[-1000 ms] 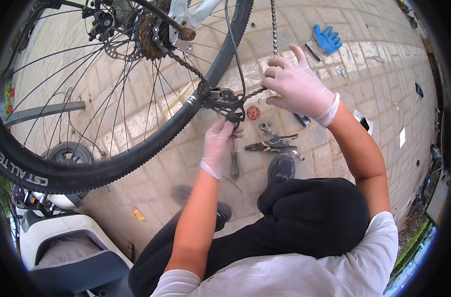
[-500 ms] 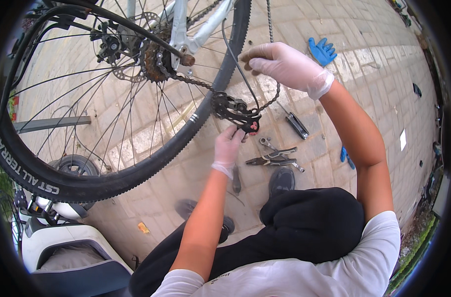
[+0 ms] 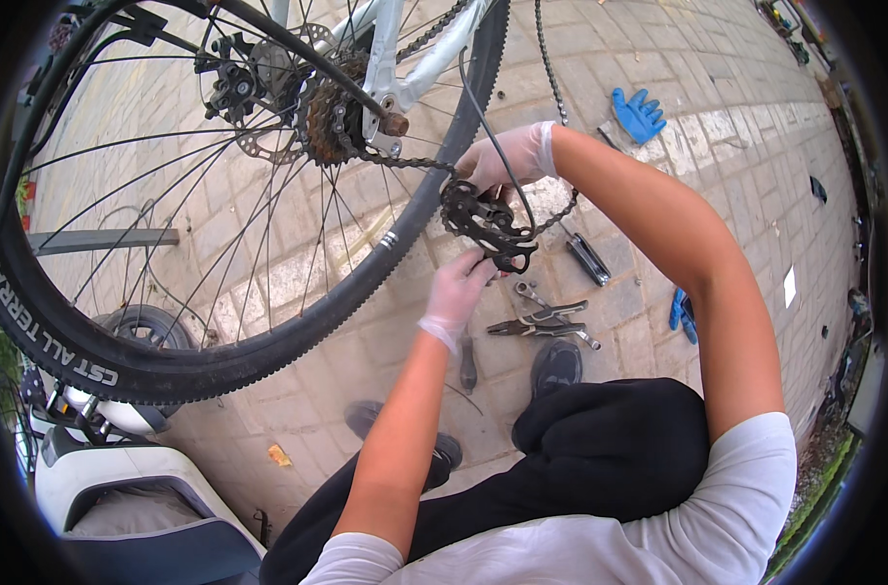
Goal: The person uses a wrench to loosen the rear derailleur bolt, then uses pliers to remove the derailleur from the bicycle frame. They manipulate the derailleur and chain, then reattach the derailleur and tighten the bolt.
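Observation:
A black rear derailleur hangs off the bicycle's rear wheel, with the chain running to it from the rusty cassette. My left hand, in a thin clear glove, pinches the lower end of the derailleur cage. Gloved the same way, my right hand reaches behind the cable and curls round the derailleur's upper part, close to the chain. Its fingertips are partly hidden by the derailleur. A slack length of chain loops down on the right side.
On the paving lie pliers, a ratchet wrench, a folding multi-tool and a dark-handled tool. Blue gloves rest farther right. The tyre curves across the left, above a white and grey scooter part.
My right hand has come down and left from the air onto the derailleur. The derailleur has shifted slightly right and down, with my left hand still gripping its lower end.

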Action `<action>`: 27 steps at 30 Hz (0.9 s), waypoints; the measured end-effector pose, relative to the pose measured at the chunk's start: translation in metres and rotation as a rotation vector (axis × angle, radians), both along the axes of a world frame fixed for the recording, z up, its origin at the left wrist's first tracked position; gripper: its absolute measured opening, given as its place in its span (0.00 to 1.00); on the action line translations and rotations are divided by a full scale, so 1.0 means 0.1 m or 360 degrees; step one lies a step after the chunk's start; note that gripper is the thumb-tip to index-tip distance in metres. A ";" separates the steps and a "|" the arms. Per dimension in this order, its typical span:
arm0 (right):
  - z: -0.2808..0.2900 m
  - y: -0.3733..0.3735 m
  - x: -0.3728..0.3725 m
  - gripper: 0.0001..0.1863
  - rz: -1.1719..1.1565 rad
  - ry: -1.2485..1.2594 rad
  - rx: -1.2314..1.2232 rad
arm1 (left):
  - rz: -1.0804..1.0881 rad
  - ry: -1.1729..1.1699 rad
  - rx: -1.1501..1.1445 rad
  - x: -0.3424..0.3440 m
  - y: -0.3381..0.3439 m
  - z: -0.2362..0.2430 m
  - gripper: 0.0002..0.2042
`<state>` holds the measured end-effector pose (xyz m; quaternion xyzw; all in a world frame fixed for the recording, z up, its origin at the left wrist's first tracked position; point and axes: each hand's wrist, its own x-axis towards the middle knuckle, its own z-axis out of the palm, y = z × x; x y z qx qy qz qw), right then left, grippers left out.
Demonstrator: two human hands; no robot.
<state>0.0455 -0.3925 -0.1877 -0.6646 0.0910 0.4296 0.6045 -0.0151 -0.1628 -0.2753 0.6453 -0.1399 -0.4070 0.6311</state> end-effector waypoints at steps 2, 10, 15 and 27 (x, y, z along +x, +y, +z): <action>0.03 -0.03 0.00 0.19 -0.0018 -0.0079 -0.0109 | 0.0026 0.0089 -0.0025 0.02 -0.05 -0.05 0.10; 0.25 -0.20 0.09 0.25 0.0000 -0.0333 -0.0669 | 0.0470 0.0401 -0.0032 0.00 -0.09 -0.10 0.19; 0.28 -0.19 0.09 0.18 0.0022 -0.0353 -0.0444 | 0.0725 0.0097 -0.0171 0.08 -0.02 0.30 0.20; 0.19 0.21 -0.13 0.23 0.0567 0.0128 -0.0202 | 0.0758 0.0310 -0.0306 0.31 0.09 0.65 0.23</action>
